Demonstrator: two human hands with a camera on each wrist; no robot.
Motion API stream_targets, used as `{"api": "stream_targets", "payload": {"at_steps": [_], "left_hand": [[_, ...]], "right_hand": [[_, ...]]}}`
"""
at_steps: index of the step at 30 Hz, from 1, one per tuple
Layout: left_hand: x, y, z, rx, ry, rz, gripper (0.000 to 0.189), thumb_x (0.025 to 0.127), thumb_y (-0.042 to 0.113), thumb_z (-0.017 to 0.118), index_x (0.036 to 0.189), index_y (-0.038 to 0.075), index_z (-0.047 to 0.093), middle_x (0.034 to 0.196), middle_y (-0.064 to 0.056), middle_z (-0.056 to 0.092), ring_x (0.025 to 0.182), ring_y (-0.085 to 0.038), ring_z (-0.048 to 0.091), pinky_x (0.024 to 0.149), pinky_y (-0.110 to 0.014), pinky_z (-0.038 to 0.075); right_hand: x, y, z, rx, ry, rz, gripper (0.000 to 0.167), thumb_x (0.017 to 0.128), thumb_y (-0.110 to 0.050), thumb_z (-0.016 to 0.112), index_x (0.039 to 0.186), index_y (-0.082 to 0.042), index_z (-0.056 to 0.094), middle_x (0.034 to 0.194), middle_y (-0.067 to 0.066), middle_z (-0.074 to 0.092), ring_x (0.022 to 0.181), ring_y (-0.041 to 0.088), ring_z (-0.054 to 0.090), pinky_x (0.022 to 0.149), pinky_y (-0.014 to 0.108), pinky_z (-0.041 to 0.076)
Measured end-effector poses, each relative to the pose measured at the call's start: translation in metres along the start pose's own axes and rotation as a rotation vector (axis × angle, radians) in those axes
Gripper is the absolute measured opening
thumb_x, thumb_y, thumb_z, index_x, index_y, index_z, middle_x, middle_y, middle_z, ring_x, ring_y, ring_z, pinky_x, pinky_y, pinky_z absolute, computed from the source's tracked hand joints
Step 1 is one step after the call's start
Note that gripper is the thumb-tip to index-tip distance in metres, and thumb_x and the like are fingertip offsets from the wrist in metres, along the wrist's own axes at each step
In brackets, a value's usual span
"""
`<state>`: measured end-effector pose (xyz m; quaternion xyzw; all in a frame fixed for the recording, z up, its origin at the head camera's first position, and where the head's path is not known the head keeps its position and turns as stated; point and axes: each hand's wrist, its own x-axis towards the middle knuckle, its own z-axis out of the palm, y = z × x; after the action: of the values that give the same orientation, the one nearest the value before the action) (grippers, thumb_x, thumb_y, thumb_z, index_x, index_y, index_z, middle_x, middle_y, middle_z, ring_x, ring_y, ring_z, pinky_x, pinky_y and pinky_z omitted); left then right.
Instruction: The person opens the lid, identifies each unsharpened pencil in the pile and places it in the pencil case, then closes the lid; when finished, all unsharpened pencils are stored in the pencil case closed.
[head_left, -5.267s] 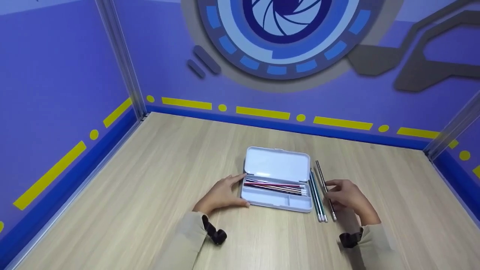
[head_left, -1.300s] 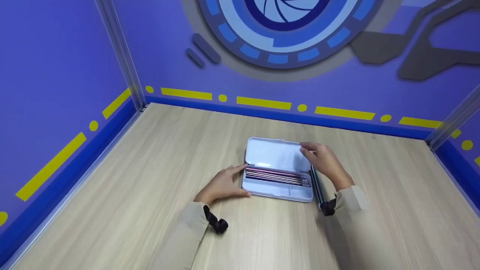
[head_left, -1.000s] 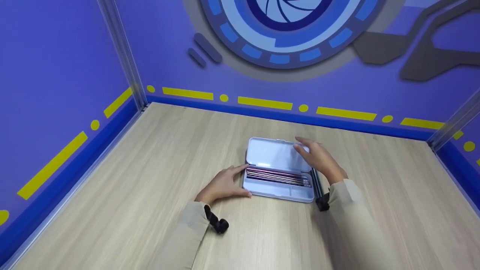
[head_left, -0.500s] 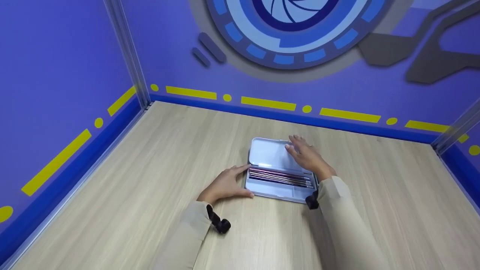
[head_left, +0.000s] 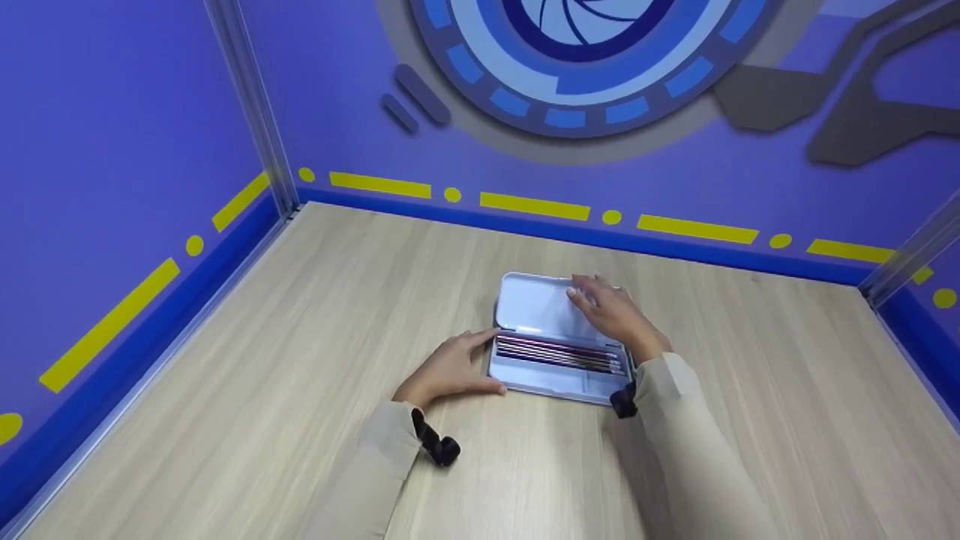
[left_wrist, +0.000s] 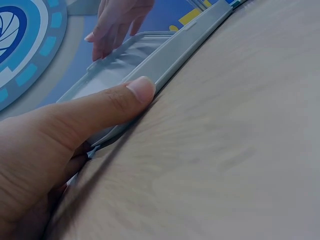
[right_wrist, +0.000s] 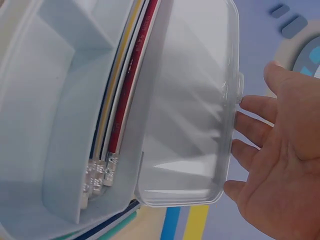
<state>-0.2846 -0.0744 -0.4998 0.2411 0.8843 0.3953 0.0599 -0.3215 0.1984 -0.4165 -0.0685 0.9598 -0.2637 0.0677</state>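
A pale plastic pencil case [head_left: 536, 375] lies opened on the table, its lid [head_left: 531, 304] tipped back toward the wall. Several pencils [head_left: 555, 352] sit side by side in its rear compartment, eraser ends to the right; a red one [right_wrist: 131, 80] shows in the right wrist view. My left hand [head_left: 448, 369] grips the case's left end, thumb at the front corner and index finger near the hinge. At the lid's far edge is my right hand [head_left: 615, 313], its fingertips right at the rim and its thumb held apart.
Dark blue and teal pencils [right_wrist: 119, 226] lie outside the case past its right end, hidden in the head view by my right forearm. Blue printed panels [head_left: 360, 105] wall the wooden table [head_left: 360, 285] at the back and sides.
My right hand, earlier holding a dark striped pencil right of the case, has moved to the lid and then leftward along its far edge. The pencils inside lie straighter. My left hand has stayed.
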Motion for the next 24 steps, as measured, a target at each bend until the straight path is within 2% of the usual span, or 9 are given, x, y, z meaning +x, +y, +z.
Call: {"api": "stream_targets", "payload": {"at_steps": [8, 13, 19, 24], "left_hand": [[0.000, 0.000, 0.000, -0.027, 0.000, 0.006, 0.102, 0.062, 0.046, 0.088, 0.147, 0.018, 0.041, 0.145, -0.010, 0.048, 0.135, -0.027, 0.043, 0.113, -0.043, 0.033], [-0.001, 0.000, 0.000, -0.019, -0.005, -0.019, 0.103, 0.062, 0.048, 0.087, 0.148, 0.020, 0.039, 0.146, -0.014, 0.046, 0.136, -0.030, 0.041, 0.113, -0.045, 0.033], [-0.002, 0.001, 0.001, -0.008, -0.011, -0.092, 0.103, 0.061, 0.051, 0.086, 0.149, 0.027, 0.036, 0.151, -0.018, 0.037, 0.142, -0.041, 0.026, 0.113, -0.057, 0.027], [-0.002, 0.003, 0.002, -0.017, -0.010, -0.103, 0.104, 0.062, 0.048, 0.087, 0.150, 0.028, 0.035, 0.153, -0.014, 0.036, 0.144, -0.042, 0.020, 0.114, -0.057, 0.024]], "right_hand": [[-0.018, -0.004, 0.001, -0.039, 0.116, -0.081, 0.054, 0.102, -0.040, 0.044, 0.147, -0.011, 0.040, 0.154, 0.013, 0.036, 0.146, 0.033, 0.023, 0.120, 0.055, 0.004], [-0.028, -0.003, 0.005, -0.086, 0.197, -0.151, 0.051, 0.101, -0.036, 0.047, 0.144, -0.010, 0.044, 0.150, 0.013, 0.042, 0.144, 0.033, 0.029, 0.119, 0.056, 0.007], [-0.042, -0.003, 0.008, -0.133, 0.291, -0.215, 0.048, 0.099, -0.033, 0.052, 0.142, -0.011, 0.048, 0.147, 0.012, 0.047, 0.142, 0.033, 0.033, 0.118, 0.057, 0.013], [-0.053, 0.000, 0.010, -0.178, 0.345, -0.265, 0.047, 0.098, -0.031, 0.055, 0.141, -0.012, 0.050, 0.144, 0.011, 0.050, 0.139, 0.032, 0.039, 0.117, 0.057, 0.018]]}}
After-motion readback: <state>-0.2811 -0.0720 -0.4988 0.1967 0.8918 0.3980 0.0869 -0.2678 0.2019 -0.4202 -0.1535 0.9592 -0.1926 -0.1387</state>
